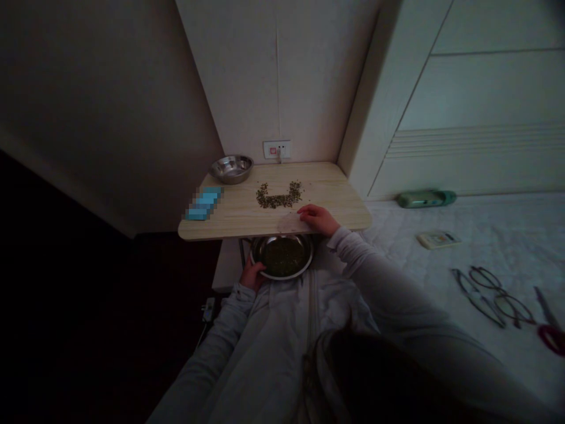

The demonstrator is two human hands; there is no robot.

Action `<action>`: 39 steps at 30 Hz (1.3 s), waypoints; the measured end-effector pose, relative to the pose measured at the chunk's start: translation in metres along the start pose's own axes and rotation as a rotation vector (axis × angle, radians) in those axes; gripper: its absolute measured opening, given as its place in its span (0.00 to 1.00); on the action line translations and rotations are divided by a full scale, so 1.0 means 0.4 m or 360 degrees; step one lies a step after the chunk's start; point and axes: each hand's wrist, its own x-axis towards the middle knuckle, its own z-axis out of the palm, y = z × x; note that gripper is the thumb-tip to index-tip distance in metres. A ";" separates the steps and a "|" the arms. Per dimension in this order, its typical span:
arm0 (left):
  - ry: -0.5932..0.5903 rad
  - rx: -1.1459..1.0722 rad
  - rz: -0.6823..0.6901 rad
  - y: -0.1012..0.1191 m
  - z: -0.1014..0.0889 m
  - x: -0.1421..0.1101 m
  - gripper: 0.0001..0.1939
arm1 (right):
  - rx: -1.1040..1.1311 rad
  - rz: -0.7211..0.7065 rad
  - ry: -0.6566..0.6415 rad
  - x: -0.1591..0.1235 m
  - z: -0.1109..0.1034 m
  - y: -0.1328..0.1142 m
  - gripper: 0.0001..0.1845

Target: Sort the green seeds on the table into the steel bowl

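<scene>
My left hand (pixel 253 274) grips the left side of a steel bowl (pixel 307 263) at the table's front edge. Dark greenish small grains (pixel 282 257) cover the bowl's bottom. My right hand (pixel 321 220) is palm down at the front of the wooden table, fingers stretched leftward, with no held thing visible. A pale, blurred patch lies beside its fingertips. Just beyond it, small dark seeds or beans (pixel 278 201) are spread in a U shape. Their exact kind is too small to tell.
On the small table (pixel 339 188) stand a second steel bowl (pixel 232 169) and a pixelated blue object (pixel 203 204). A wall socket (pixel 277 149) is behind. On the bed (pixel 397 247) lie a green bottle (pixel 426 198), a pale box (pixel 438 239), glasses (pixel 501 291) and scissors (pixel 549 330).
</scene>
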 end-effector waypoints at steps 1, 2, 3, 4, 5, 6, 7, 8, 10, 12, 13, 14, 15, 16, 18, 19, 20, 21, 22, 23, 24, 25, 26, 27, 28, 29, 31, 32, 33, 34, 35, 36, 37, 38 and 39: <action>0.0000 0.0001 0.0000 0.001 0.001 -0.001 0.34 | -0.0001 0.0001 -0.0014 -0.002 0.000 -0.001 0.11; 0.0000 0.0000 0.0002 0.001 0.001 -0.001 0.34 | -0.0005 0.0001 -0.0027 -0.004 0.000 -0.002 0.11; 0.0001 -0.0005 0.0004 0.001 0.001 -0.001 0.35 | -0.0008 0.0005 -0.0036 -0.005 -0.001 -0.003 0.11; 0.0001 -0.0013 0.0006 0.000 0.000 -0.001 0.35 | -0.0008 0.0014 -0.0040 -0.007 -0.001 -0.005 0.11; -0.0002 -0.0023 0.0012 0.000 0.000 0.000 0.35 | -0.0002 0.0023 -0.0039 -0.007 -0.002 -0.006 0.11; -0.0009 -0.0031 0.0015 -0.001 -0.001 0.001 0.35 | 0.0018 0.0026 -0.0028 -0.007 -0.004 -0.006 0.11; -0.0016 -0.0033 0.0018 -0.002 -0.002 0.002 0.35 | 0.0050 0.0022 0.0005 -0.005 -0.006 -0.005 0.11; -0.0024 -0.0030 0.0019 -0.003 -0.003 0.003 0.35 | 0.0089 0.0010 0.0068 -0.001 -0.010 -0.002 0.11; -0.0030 -0.0011 0.0015 -0.003 -0.004 0.004 0.35 | 0.0148 -0.0025 0.0271 0.010 -0.020 0.007 0.12; -0.0023 0.0002 0.0006 -0.003 -0.004 0.005 0.35 | 0.0137 -0.0041 0.0504 0.026 -0.033 0.019 0.12; -0.0022 0.0002 0.0003 -0.002 -0.003 0.005 0.35 | 0.0105 -0.0036 0.0591 0.035 -0.040 0.025 0.12; -0.0018 -0.0001 0.0000 -0.002 -0.003 0.005 0.35 | 0.0069 -0.0028 0.0649 0.043 -0.045 0.030 0.12; -0.0015 -0.0005 -0.0002 -0.002 -0.003 0.005 0.35 | 0.0037 -0.0023 0.0679 0.050 -0.050 0.034 0.12; -0.0007 -0.0008 -0.0007 -0.002 -0.003 0.005 0.35 | 0.0006 -0.0020 0.0689 0.055 -0.053 0.037 0.11; 0.0007 -0.0013 -0.0015 -0.003 -0.003 0.004 0.35 | -0.0054 -0.0018 0.0668 0.062 -0.054 0.040 0.11; 0.0010 -0.0015 -0.0014 -0.003 -0.002 0.004 0.36 | -0.0086 -0.0019 0.0652 0.063 -0.053 0.040 0.11; 0.0008 -0.0016 -0.0009 -0.003 -0.002 0.003 0.36 | -0.0117 -0.0024 0.0640 0.063 -0.052 0.039 0.11; 0.0002 -0.0016 -0.0003 -0.004 -0.002 0.003 0.36 | -0.0140 -0.0028 0.0634 0.062 -0.050 0.038 0.11; -0.0004 -0.0016 0.0006 -0.003 -0.002 0.002 0.36 | -0.0155 -0.0035 0.0630 0.061 -0.049 0.038 0.11; -0.0006 -0.0014 0.0014 -0.003 -0.002 0.002 0.36 | -0.0159 -0.0043 0.0621 0.059 -0.048 0.038 0.11; -0.0003 -0.0012 0.0018 -0.003 -0.002 0.002 0.35 | -0.0156 -0.0049 0.0608 0.058 -0.048 0.038 0.11; -0.0002 -0.0012 0.0020 -0.003 -0.002 0.002 0.35 | -0.0150 -0.0053 0.0592 0.056 -0.048 0.039 0.10; -0.0003 -0.0013 0.0018 -0.004 -0.003 0.002 0.35 | -0.0142 -0.0054 0.0574 0.055 -0.049 0.039 0.10; -0.0004 -0.0014 0.0013 -0.004 -0.003 0.003 0.35 | -0.0129 -0.0052 0.0556 0.053 -0.051 0.041 0.10; -0.0006 -0.0015 0.0006 -0.004 -0.004 0.004 0.35 | -0.0107 -0.0050 0.0542 0.052 -0.052 0.042 0.10; -0.0012 -0.0014 -0.0005 -0.005 -0.005 0.005 0.35 | -0.0078 -0.0049 0.0535 0.051 -0.054 0.043 0.10; -0.0017 -0.0011 -0.0015 -0.006 -0.006 0.007 0.35 | -0.0013 -0.0054 0.0522 0.050 -0.056 0.045 0.10; -0.0017 -0.0012 -0.0015 -0.006 -0.007 0.008 0.35 | 0.0011 -0.0060 0.0517 0.050 -0.057 0.046 0.10; -0.0015 -0.0017 -0.0013 -0.007 -0.007 0.008 0.35 | 0.0023 -0.0068 0.0514 0.050 -0.056 0.046 0.11; -0.0017 -0.0023 -0.0010 -0.008 -0.007 0.008 0.35 | 0.0020 -0.0074 0.0512 0.050 -0.055 0.047 0.11; -0.0021 -0.0032 -0.0007 -0.008 -0.007 0.009 0.35 | 0.0007 -0.0077 0.0512 0.050 -0.053 0.047 0.11; -0.0024 -0.0041 -0.0001 -0.009 -0.007 0.008 0.35 | -0.0010 -0.0078 0.0511 0.050 -0.051 0.047 0.11; -0.0028 -0.0047 0.0003 -0.009 -0.006 0.008 0.35 | -0.0027 -0.0078 0.0510 0.051 -0.048 0.047 0.11; -0.0029 -0.0049 0.0007 -0.009 -0.005 0.007 0.35 | -0.0043 -0.0081 0.0507 0.052 -0.045 0.046 0.11; -0.0028 -0.0047 0.0009 -0.008 -0.005 0.006 0.35 | -0.0058 -0.0087 0.0505 0.052 -0.042 0.045 0.12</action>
